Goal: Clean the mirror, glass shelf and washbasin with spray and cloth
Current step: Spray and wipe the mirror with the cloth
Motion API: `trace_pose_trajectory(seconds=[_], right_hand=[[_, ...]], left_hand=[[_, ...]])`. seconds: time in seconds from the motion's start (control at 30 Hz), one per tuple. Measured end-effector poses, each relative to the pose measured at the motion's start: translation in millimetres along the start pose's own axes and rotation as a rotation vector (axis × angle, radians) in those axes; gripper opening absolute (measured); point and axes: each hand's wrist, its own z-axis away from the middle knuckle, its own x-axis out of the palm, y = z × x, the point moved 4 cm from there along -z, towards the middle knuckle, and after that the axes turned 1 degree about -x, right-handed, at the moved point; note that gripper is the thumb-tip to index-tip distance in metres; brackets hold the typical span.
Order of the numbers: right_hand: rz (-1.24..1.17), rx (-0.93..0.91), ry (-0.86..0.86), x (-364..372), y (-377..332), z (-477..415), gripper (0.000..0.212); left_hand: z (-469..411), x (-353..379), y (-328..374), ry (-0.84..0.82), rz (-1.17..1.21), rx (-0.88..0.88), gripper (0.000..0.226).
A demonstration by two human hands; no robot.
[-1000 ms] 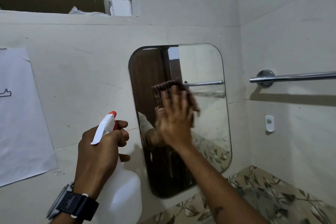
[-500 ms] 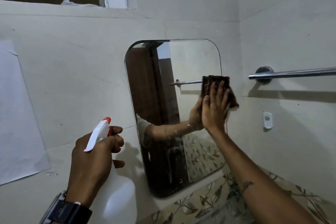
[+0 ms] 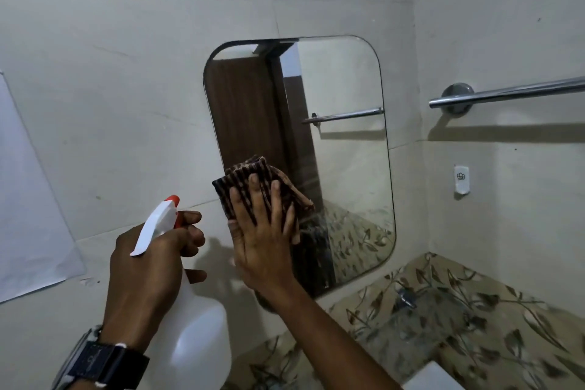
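Note:
A rounded-corner mirror (image 3: 342, 136) hangs on the pale tiled wall. My right hand (image 3: 262, 241) lies flat against its lower left part, pressing a folded brown striped cloth (image 3: 253, 177) to the glass. My left hand (image 3: 148, 272) is wrapped around the neck of a white spray bottle (image 3: 199, 336) with a white trigger and an orange nozzle, held left of the mirror and a little off the wall. A dark watch sits on that wrist. The glass shelf is out of view; a white corner (image 3: 427, 378) shows at the bottom edge, and I cannot tell what it is.
A chrome towel rail (image 3: 512, 92) juts from the right wall at mirror height. Below it is a small white wall fitting (image 3: 461, 179). Leaf-patterned tiles (image 3: 459, 320) run under the mirror. A white paper sheet (image 3: 28, 215) is stuck to the wall at left.
My right hand has slid the cloth from the mirror's right edge, near the rail, down to its lower left part. The view has shifted up a little; the bottle hand stays put.

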Motion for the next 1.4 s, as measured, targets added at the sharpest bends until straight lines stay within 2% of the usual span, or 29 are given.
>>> trace_pose_trajectory(seconds=[0.27,0.53,0.63,0.8,0.97,1.2,1.3,1.4], right_hand=[[0.001,0.067,-0.122,44.7,33.4,107.3,0.055],[0.039,-0.013,-0.092,35.4,65.4,99.9,0.061],[0.021,0.105,-0.009,23.5,105.8,84.2,0.060],[-0.086,0.455,0.166,-2.2,209.9,53.6,0.057],[-0.102,0.467,0.198,-8.8,255.2,46.3,0.057],[-0.111,0.481,0.160,-5.7,233.4,59.2,0.059],[-0.049,0.402,0.065,12.4,178.1,92.8,0.065],[-0.014,0.228,-0.046,41.0,106.0,133.4,0.061]], left_hand=[[12.0,-5.5,-2.9,-0.028,-0.018,-0.003,0.051],[15.8,3.3,-7.7,-0.049,-0.023,-0.008,0.052],[15.6,2.9,-12.9,-0.050,-0.016,-0.025,0.051],[16.6,-1.8,-26.0,-0.037,-0.010,-0.055,0.053],[23.0,1.6,-35.7,-0.050,-0.043,-0.091,0.056],[32.0,-4.7,-43.2,-0.047,-0.053,-0.104,0.055],[35.2,-3.7,-43.6,-0.047,-0.052,-0.105,0.052],[37.6,0.0,-45.5,-0.040,-0.046,-0.119,0.051]])
